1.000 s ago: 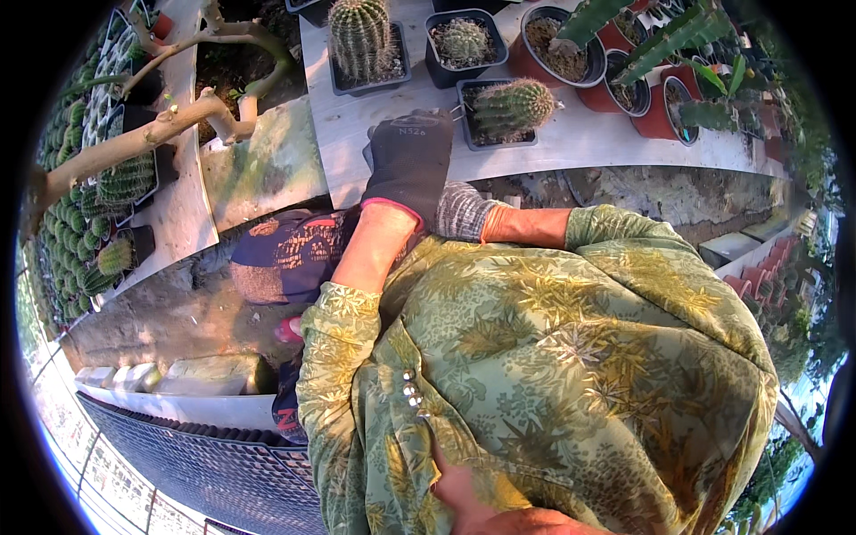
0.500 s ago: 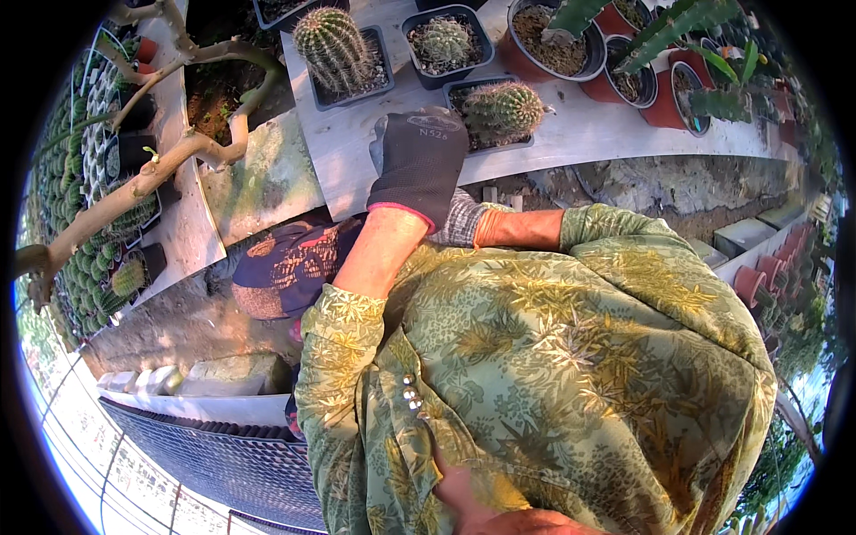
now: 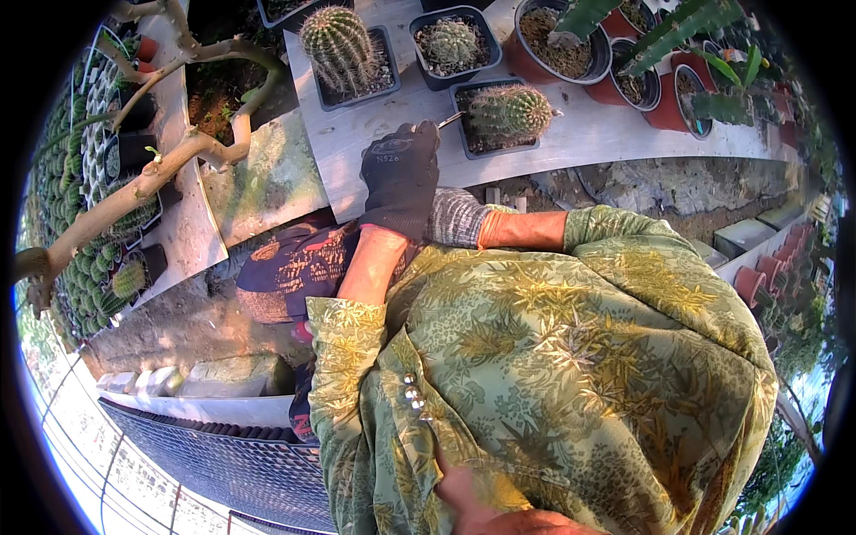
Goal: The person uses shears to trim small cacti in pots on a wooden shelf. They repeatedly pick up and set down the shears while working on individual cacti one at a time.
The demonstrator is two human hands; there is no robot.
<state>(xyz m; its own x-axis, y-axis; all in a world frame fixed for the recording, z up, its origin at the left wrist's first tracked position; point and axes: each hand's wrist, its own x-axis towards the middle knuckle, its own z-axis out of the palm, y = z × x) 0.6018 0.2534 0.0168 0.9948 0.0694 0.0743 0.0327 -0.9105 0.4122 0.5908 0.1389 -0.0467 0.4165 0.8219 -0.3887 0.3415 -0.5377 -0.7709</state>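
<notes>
My left hand (image 3: pixel 399 178), in a dark glove with printing on its back, is closed in front of the cactus pots. A thin pointed tool (image 3: pixel 451 119) sticks out beyond its fingers, its tip by the rim of a square black pot; its kind is not clear. In that pot a spiny round cactus (image 3: pixel 510 111) leans over to the right. My right hand (image 3: pixel 456 219), in a grey knitted glove, lies close beside and partly behind the left wrist, with its fingers hidden. Two more potted cacti, a tall ribbed one (image 3: pixel 337 46) and a small one (image 3: pixel 452 43), stand farther back.
The pots stand on a pale board (image 3: pixel 588 143). Red-brown round pots (image 3: pixel 557 46) with soil and long green stems crowd the right. A bare branch (image 3: pixel 134 192) crosses the left side, near rows of small cacti (image 3: pixel 98 259). Patterned dark cloth (image 3: pixel 299 276) shows below my left wrist.
My left hand has drawn back to the left and nearer, away from the leaning cactus. The pointed tool now shows, and more of its pot is uncovered. The right hand has shifted only slightly.
</notes>
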